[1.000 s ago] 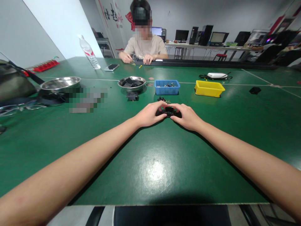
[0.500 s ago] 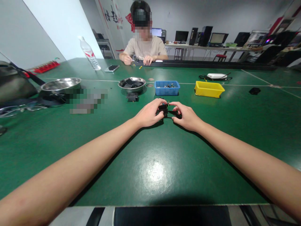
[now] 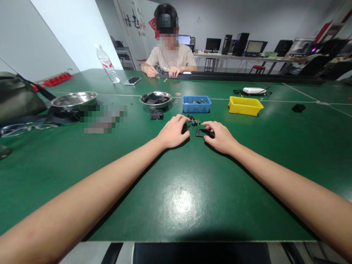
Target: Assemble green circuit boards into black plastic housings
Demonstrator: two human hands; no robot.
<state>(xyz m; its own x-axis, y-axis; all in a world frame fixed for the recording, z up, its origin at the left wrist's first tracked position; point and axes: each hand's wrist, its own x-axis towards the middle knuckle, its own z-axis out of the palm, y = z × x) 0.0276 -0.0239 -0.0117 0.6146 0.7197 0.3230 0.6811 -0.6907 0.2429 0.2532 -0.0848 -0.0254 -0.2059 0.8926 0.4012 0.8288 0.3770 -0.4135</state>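
tabletop [image 3: 176, 176]: green, pale lines | flat frame [image 3: 197, 132]: black | left bin [image 3: 196, 107]: blue | right bin [image 3: 245, 107]: yellow | parts bowl [image 3: 156, 106]: silver | bottle label [image 3: 107, 65]: red | co-worker's shirt [image 3: 177, 55]: beige

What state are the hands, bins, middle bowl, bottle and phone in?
Left hand, curled by a dark part, grip unclear
Right hand, holding a black frame
Blue bin, holding small parts
Yellow bin, upright, open-topped
Steel bowl, holding black pieces
Bottle, standing, capped
Phone, flat, face up

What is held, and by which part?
The right hand holds the black frame by its right end. Whether the left hand grips the dark piece is unclear.
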